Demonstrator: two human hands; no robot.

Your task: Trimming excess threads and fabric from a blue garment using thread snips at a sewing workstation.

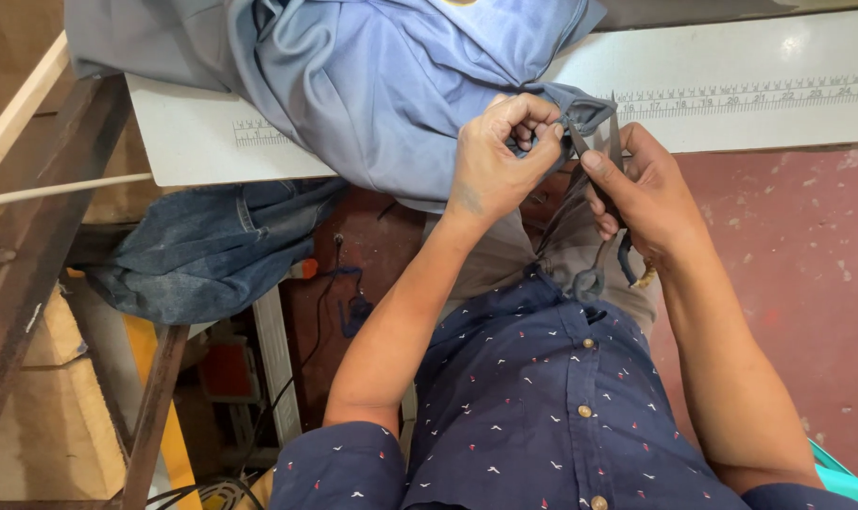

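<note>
No packages, labels, signs or screens anywhere here. Closest thing is the printed ruler scale (746, 96) along the white table edge, up around one o'clock.

So the light blue garment (382, 85) is bunched up in a crumpled heap at about 12 o'clock, spilling off the near edge, with one small darker-edged corner pulled out toward 1 o'clock. The scissors (599, 217) are dark metal, blades slightly apart and pointing up at that corner, handles hanging down toward 6 o'clock.
</note>
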